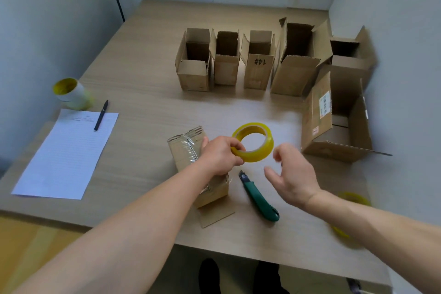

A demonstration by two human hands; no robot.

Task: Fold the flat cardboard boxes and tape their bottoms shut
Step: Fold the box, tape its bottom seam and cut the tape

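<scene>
Centre frame, low: small brown cardboard box lies on its side on the pale wood-grain counter. Its end faces up-frame, closed and crossed by wrinkled clear tape that shines along the seam. One loose flap at its near end lies flat on the counter.

Left hand sits over the box's right edge. Its fingers are curled round the rim of a translucent yellow ring of packing tape, held up on edge just right of the box.

Right hand is just right of the roll, not touching it. Fingers loosely bent, thumb apart, holding nothing; slightly blurred.

Green-handled utility knife lies on the counter between the hands, blade end pointing up-frame.

Upper centre: row of upright open-topped brown cardboard boxes, one marked "14#". Right of frame: larger open carton with a barcode label.

Left of frame: lined white paper sheet with a black pen across its top corner, and a yellow-cored tape roll above it.
</scene>
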